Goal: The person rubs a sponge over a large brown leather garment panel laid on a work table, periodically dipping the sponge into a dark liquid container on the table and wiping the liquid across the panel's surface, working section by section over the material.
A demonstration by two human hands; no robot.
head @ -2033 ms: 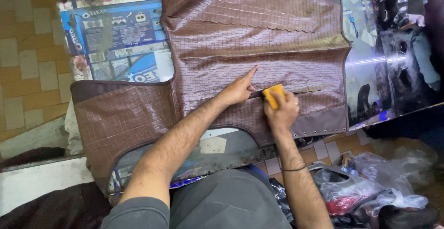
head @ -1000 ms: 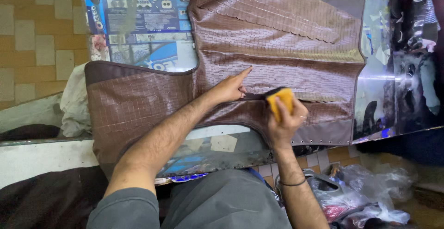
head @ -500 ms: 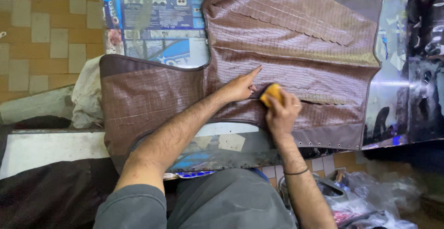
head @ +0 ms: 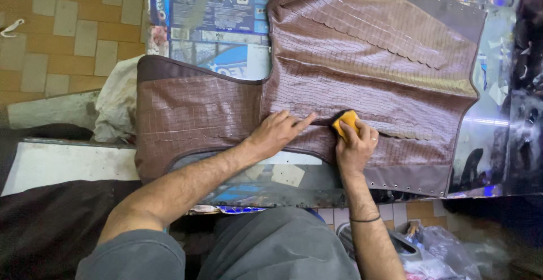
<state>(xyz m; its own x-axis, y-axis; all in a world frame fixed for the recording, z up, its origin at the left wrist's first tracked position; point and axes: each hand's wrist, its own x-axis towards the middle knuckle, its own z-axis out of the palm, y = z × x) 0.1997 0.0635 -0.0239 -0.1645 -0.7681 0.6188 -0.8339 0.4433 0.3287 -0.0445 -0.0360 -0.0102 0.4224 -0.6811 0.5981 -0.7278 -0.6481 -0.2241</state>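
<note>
A large brown textured cover [head: 362, 76] is spread flat on the tabletop [head: 271, 181], pinned near its lower middle by the released fingers of the left hand [head: 277, 133], while just beside it a yellow sponge [head: 346, 123] is clenched in the right hand [head: 355, 147] against a scalloped seam, seemingly partway done.

One flattened blue cardboard package [head: 218, 17] lies printed side up at top centre, beside the tiled floor [head: 62, 25]. It is rectangular: dark blue upper panel, white-and-blue lower part, small pictures along the top. Its right edge is tucked under the brown textured sheet [head: 367, 59]. No separate labels, signs or screens visible.
</note>
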